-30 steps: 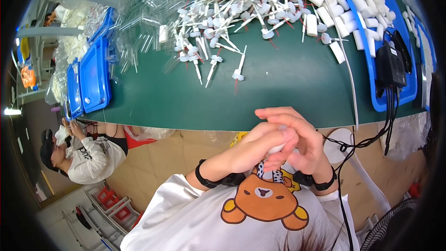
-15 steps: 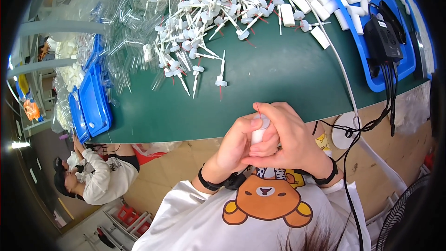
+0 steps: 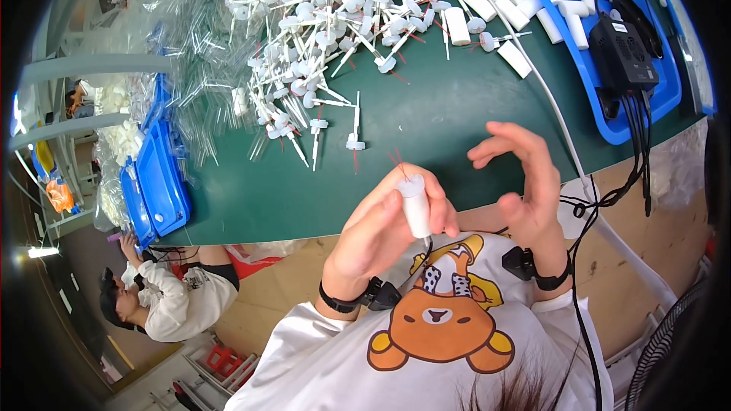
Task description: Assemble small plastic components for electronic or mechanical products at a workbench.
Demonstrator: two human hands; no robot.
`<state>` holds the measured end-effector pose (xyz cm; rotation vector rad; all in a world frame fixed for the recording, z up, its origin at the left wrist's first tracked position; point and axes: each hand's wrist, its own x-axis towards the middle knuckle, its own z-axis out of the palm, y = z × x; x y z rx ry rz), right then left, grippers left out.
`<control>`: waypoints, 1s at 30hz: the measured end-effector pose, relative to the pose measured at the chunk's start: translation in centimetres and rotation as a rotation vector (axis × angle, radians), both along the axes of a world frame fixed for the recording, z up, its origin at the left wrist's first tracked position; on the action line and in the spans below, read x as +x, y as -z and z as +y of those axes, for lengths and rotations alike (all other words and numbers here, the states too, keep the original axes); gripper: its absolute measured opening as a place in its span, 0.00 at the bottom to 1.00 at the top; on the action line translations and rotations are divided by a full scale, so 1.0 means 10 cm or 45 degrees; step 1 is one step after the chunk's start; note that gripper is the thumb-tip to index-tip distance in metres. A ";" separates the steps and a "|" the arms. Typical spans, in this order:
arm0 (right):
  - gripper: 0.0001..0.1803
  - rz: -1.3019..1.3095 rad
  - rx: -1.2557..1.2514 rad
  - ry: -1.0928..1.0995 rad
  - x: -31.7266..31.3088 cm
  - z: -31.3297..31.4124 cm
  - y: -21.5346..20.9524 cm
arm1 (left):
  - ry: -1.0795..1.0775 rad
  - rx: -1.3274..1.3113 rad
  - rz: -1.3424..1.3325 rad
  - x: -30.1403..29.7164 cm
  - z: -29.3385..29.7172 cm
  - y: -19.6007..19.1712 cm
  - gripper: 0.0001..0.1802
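A white plastic cylinder (image 3: 416, 215) is gripped in my left hand (image 3: 384, 221), over the near edge of the table. A pale round cap sits in its upper end, and thin red wires stick up from it. My right hand (image 3: 527, 183) is apart from it to the right, fingers spread and curved, holding nothing. Beyond my hands a heap of white stems with grey discs and red wires (image 3: 327, 23) covers the far table. Two such stem pieces lie closer, one of them a disc-and-stem piece (image 3: 355, 137) in front of the heap.
White cylinders (image 3: 525, 0) fill a blue tray (image 3: 670, 103) and spill beside it; a black device (image 3: 626, 53) with cables sits there. A white cable (image 3: 560, 110) crosses the green table (image 3: 426, 118). Clear tubes (image 3: 202, 68) and blue bins (image 3: 164, 175) lie left, near a seated person (image 3: 183, 297).
My hands were together around the cylinder. The right hand has let go and moved away to the right and outward; the left still holds the cylinder, now more exposed.
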<state>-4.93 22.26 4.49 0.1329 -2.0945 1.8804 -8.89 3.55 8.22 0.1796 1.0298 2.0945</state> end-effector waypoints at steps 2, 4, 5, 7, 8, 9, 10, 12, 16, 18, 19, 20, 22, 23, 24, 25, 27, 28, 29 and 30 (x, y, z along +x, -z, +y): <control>0.30 -0.022 -0.053 0.047 -0.02 0.01 0.02 | -0.016 0.142 -0.147 0.00 0.01 -0.01 0.19; 0.22 -0.050 -0.111 0.101 -0.04 0.02 0.01 | 0.020 0.270 -0.180 -0.01 -0.01 0.03 0.18; 0.22 -0.051 -0.112 0.104 -0.04 0.01 0.00 | 0.058 0.398 -0.211 -0.01 -0.01 0.06 0.18; 0.19 -0.082 -0.095 0.096 -0.04 0.00 0.00 | 0.092 0.390 -0.239 -0.02 -0.03 0.07 0.17; 0.19 -0.084 -0.096 0.099 -0.04 0.00 0.00 | 0.123 0.382 -0.265 -0.03 -0.04 0.07 0.17; 0.17 -0.076 -0.068 0.102 -0.04 0.00 0.00 | 0.126 0.379 -0.267 -0.03 -0.03 0.06 0.17; 0.16 -0.069 -0.041 0.107 -0.04 0.01 0.00 | 0.118 0.348 -0.306 -0.03 -0.02 0.04 0.16; 0.15 -0.063 -0.041 0.117 -0.03 0.02 0.01 | 0.104 0.309 -0.339 -0.01 -0.02 0.02 0.16; 0.13 -0.091 -0.033 0.130 -0.07 -0.04 -0.02 | 0.041 0.393 -0.404 -0.06 -0.11 0.03 0.14; 0.13 -0.082 -0.028 0.135 -0.06 -0.01 0.00 | 0.023 0.420 -0.379 -0.06 -0.08 0.01 0.13; 0.13 -0.075 -0.016 0.137 -0.05 0.00 0.01 | 0.005 0.389 -0.371 -0.07 -0.08 0.01 0.13; 0.13 -0.074 -0.018 0.140 -0.04 0.01 0.00 | -0.013 0.359 -0.363 -0.07 -0.08 0.01 0.12; 0.12 -0.102 -0.041 0.149 -0.04 0.01 -0.01 | 0.019 0.355 -0.356 -0.08 -0.07 0.03 0.12; 0.12 -0.102 -0.042 0.149 -0.04 0.01 -0.01 | 0.043 0.353 -0.348 -0.08 -0.08 0.04 0.12; 0.12 -0.103 -0.029 0.155 -0.04 0.00 -0.01 | 0.043 0.352 -0.348 -0.07 -0.08 0.04 0.12; 0.11 -0.104 -0.016 0.161 -0.04 0.00 -0.01 | -0.010 0.329 -0.337 -0.05 -0.06 0.04 0.13; 0.11 -0.111 -0.024 0.164 -0.04 -0.01 -0.01 | -0.062 0.307 -0.327 -0.03 -0.02 0.02 0.13; 0.11 -0.117 -0.033 0.165 -0.04 -0.01 -0.01 | -0.053 0.350 -0.366 -0.02 0.01 -0.01 0.14; 0.11 -0.118 -0.033 0.167 -0.04 -0.01 -0.01 | -0.043 0.392 -0.406 -0.01 0.03 -0.02 0.16; 0.11 -0.113 -0.011 0.172 -0.04 -0.01 0.00 | -0.041 0.392 -0.407 -0.01 0.02 0.01 0.16</control>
